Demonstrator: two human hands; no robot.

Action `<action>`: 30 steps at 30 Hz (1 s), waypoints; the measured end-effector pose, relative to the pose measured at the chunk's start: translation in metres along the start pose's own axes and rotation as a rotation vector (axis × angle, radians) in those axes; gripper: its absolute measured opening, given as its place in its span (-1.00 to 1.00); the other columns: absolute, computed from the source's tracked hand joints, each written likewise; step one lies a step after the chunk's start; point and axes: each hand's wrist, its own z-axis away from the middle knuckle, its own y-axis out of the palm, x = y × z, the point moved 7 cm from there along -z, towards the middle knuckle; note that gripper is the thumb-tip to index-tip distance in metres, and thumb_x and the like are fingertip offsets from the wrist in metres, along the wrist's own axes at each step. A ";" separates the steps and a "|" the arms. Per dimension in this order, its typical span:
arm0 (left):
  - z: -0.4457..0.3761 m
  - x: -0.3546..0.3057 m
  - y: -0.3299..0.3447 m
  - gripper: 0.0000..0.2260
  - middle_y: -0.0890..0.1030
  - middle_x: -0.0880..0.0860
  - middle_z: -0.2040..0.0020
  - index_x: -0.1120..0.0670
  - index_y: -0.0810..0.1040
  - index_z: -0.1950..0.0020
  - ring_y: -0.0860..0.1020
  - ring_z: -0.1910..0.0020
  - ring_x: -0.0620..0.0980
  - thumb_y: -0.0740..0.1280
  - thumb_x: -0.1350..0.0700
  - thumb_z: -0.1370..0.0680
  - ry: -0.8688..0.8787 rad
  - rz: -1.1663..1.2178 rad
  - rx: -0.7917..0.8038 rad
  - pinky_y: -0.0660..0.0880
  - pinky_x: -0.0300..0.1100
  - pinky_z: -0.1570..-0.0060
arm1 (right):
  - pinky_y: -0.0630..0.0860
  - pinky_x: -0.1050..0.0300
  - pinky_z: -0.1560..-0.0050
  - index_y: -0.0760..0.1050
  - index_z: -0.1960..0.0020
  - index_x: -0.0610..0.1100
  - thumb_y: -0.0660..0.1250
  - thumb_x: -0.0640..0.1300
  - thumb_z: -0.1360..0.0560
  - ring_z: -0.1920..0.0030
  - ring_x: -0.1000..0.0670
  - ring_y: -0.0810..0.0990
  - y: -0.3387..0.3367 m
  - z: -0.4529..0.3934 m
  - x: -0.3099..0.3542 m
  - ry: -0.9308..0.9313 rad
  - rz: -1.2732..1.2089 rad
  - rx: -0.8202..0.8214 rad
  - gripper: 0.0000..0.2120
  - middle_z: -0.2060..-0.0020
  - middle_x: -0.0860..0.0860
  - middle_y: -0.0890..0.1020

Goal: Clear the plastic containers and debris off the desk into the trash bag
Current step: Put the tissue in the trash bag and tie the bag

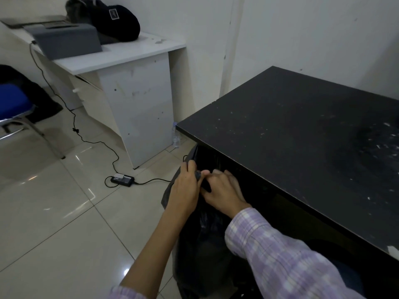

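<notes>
A black trash bag (200, 240) hangs beside the near left corner of the black desk (302, 134), below its edge. My left hand (185, 186) grips a twisted strand at the bag's top. My right hand (222, 188) sits just to its right, fingers curled on the bag's gathered top, with the two hands almost touching. The desk top carries only small white specks and crumbs (384, 143), densest at the right. No plastic containers show on it.
A white desk (121, 57) stands at the left with a grey box (64, 39) and a black cap (116, 22). A power adapter (122, 180) and cable lie on the tile floor. A water bottle (176, 134) stands between the desks. A blue chair (13, 104) is far left.
</notes>
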 end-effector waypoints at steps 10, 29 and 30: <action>-0.003 -0.005 0.010 -0.79 0.52 0.04 0.23 0.13 0.34 0.02 0.49 0.23 0.03 0.25 -0.01 -0.58 -0.109 0.230 0.160 0.42 -0.15 0.24 | 0.30 0.15 0.29 0.45 -0.04 -0.13 0.18 -0.08 -0.53 0.12 -0.19 0.63 -0.002 -0.011 -0.017 0.175 0.076 -0.001 -0.83 0.16 -0.16 0.66; 0.020 -0.022 -0.010 -0.79 0.52 0.11 0.21 0.16 0.55 0.16 0.50 0.24 0.09 0.43 0.01 -0.45 0.226 -0.393 -0.255 0.40 -0.07 0.28 | 0.44 0.30 0.16 0.37 0.28 -0.07 0.38 -0.06 -0.49 0.27 0.13 0.53 0.004 -0.002 -0.037 0.627 -1.148 0.229 -0.75 0.31 0.05 0.51; 0.021 -0.027 -0.011 -0.79 0.52 0.10 0.22 0.14 0.57 0.18 0.50 0.25 0.09 0.41 -0.01 -0.46 0.258 -0.462 -0.251 0.38 -0.07 0.28 | 0.43 0.24 0.09 0.39 0.29 -0.05 0.37 0.01 -0.48 0.21 0.11 0.54 0.005 -0.003 -0.038 0.634 -1.101 0.233 -0.75 0.30 0.06 0.53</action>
